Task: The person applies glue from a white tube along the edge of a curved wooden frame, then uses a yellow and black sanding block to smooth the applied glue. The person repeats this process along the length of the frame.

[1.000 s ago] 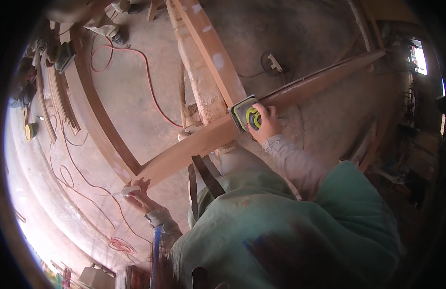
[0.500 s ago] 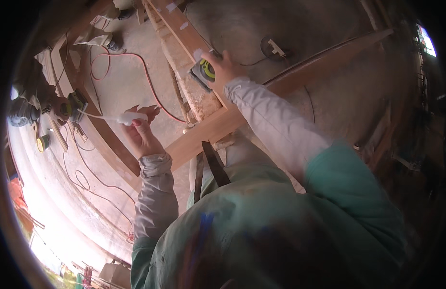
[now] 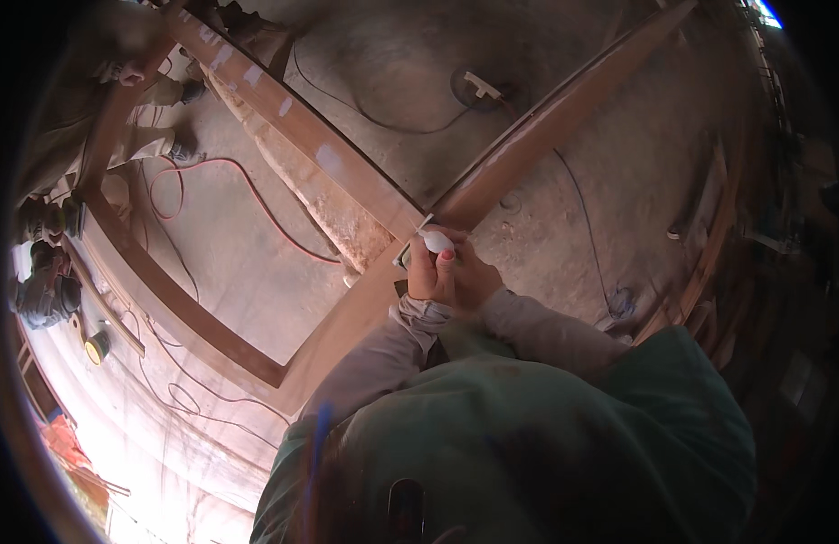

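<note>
My left hand (image 3: 425, 276) is closed round a small white squeeze bulb (image 3: 438, 242) with a thin pale nozzle that points up and left. Pressed close beside it is my right hand (image 3: 478, 275), its fingers curled and partly hidden behind the left. A grey-green edge of the sander (image 3: 402, 258) peeks out at the left of the hands; the rest of it is covered. Both hands are over the joint where the rails of a brown wooden frame (image 3: 365, 195) meet. Whitish filler patches (image 3: 329, 158) mark the long rail.
A curved wooden piece (image 3: 179, 272) lies at the left. On the concrete floor are a red hose (image 3: 265, 216), dark cords and a white power strip (image 3: 482, 86). Another person's legs and shoes (image 3: 170, 145) are at the upper left. A yellow-rimmed roll (image 3: 96, 348) sits at the far left.
My right hand has come down and toward me along the rail with the sander. The left hand has brought the squeeze bulb right, from over the floor to beside it.
</note>
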`<state>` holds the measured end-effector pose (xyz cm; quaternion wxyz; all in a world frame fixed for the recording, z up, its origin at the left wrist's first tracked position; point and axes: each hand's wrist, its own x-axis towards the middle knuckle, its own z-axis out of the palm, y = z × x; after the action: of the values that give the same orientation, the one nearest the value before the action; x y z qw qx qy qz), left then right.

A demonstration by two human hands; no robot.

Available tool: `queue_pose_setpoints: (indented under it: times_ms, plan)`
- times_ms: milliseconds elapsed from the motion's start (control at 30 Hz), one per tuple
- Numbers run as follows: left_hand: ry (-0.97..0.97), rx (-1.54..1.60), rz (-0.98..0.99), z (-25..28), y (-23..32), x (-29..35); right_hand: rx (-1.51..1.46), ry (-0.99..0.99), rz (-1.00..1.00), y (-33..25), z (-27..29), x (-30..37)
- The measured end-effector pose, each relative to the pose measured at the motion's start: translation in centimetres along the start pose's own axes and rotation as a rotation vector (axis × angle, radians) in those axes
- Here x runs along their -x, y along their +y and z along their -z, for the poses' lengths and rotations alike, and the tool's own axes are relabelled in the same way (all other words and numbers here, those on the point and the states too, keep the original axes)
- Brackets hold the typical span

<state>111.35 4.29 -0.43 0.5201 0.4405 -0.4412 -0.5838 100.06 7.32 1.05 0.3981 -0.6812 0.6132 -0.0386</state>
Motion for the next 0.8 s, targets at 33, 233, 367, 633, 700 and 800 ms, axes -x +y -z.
queue_pose_setpoints:
  times_ms: [33, 233, 367, 633, 700, 800]
  plan:
    - [-0.021, -0.053, -0.011, 0.0, -0.6, -0.2, -0.063, 0.062, 0.039, 0.4, -0.8, -1.4]
    - [0.249, -0.289, -0.101, 4.3, -1.4, -8.1, -0.11, 0.062, -0.048, -3.9, -0.2, -11.5]
    - [0.248, -0.152, -0.133, 7.6, -0.3, -15.4, -0.157, 0.067, -0.056, -7.7, 2.8, -18.1]
    - [0.302, -0.301, -0.13, 8.3, 0.3, -18.8, -0.284, -0.029, -0.24, -10.0, 6.8, -20.6]
    - [0.301, -0.418, -0.114, 6.8, -0.7, -16.7, -0.215, -0.05, -0.203, -8.3, 6.2, -18.6]
    - [0.226, -0.451, -0.057, 4.2, -1.9, -12.6, -0.142, 0.002, -0.19, -5.3, 4.8, -14.7]
